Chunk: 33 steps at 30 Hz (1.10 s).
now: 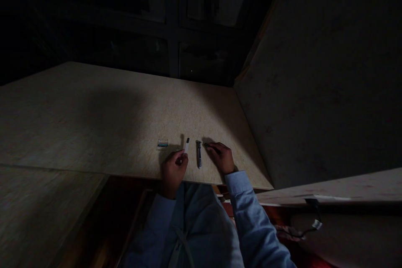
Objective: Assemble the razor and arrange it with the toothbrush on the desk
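Note:
My left hand point(174, 166) is closed around the lower end of a slim white stick with a dark tip point(186, 145), which points up and away from me. Between my two hands a dark blue and silver razor point(199, 155) lies on the table, its head at the far end. To the razor's right, the fingers of my right hand point(222, 155) pinch a small dark piece point(206, 145) close to the tabletop; its kind is too small to make out. Beyond my left hand lies a small clear case with a teal strip point(162, 144).
The speckled beige table point(132, 134) runs far to the left, with a lower surface point(47, 192) at the front left. A wall point(314, 83) bounds it on the right. Dark window panes point(176, 21) stand behind. A black cable point(309, 231) hangs at the lower right.

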### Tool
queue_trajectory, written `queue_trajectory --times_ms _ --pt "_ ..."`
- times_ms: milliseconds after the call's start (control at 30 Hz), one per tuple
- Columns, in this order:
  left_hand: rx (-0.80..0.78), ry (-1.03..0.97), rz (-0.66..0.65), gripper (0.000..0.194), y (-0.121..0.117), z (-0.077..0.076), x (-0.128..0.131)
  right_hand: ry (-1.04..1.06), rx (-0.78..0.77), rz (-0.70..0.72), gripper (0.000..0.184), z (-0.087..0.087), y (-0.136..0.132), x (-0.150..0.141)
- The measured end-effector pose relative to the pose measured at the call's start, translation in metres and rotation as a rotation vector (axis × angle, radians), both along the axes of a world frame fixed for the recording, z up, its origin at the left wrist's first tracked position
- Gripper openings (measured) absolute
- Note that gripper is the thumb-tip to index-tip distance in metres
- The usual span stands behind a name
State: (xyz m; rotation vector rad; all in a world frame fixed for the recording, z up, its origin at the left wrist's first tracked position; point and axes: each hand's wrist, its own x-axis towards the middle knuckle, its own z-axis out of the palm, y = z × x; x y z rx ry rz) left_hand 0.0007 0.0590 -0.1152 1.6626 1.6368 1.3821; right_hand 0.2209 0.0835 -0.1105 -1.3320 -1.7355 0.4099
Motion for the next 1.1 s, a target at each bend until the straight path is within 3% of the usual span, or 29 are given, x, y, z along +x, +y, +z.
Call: queue_trajectory --times_ms 233,367,467,567,733,900,1100 --pt "0.0 -0.079 -0.048 0.027 -0.003 0.002 -0.001 0.138 0.004 -0.048 0.028 0.005 -0.011 0.0" --pt "-0.037 -0.176 -0.1 0.029 -0.013 0.007 -0.003 0.171 -0.007 -0.117 0.028 0.01 -0.04 0.01" --pt "-0.066 -0.241 -0.095 0.033 -0.026 0.019 0.006 0.171 -0.021 -0.254 0.03 0.009 -0.071 0.031" --pt "-0.073 -0.222 -0.146 0.03 -0.037 0.035 0.03 0.166 -0.022 -0.463 0.038 0.006 -0.098 0.06" --pt "-0.13 0.04 -0.322 0.034 -0.034 0.054 0.096 0.042 -0.058 -0.744 0.049 0.006 -0.116 0.095" --pt "-0.185 0.377 -0.442 0.039 -0.017 0.055 0.153 -0.025 -0.159 -0.809 0.047 0.011 -0.113 0.1" --pt "-0.222 0.64 -0.478 0.034 -0.008 0.051 0.186 -0.075 -0.3 -0.826 0.036 0.016 -0.104 0.1"
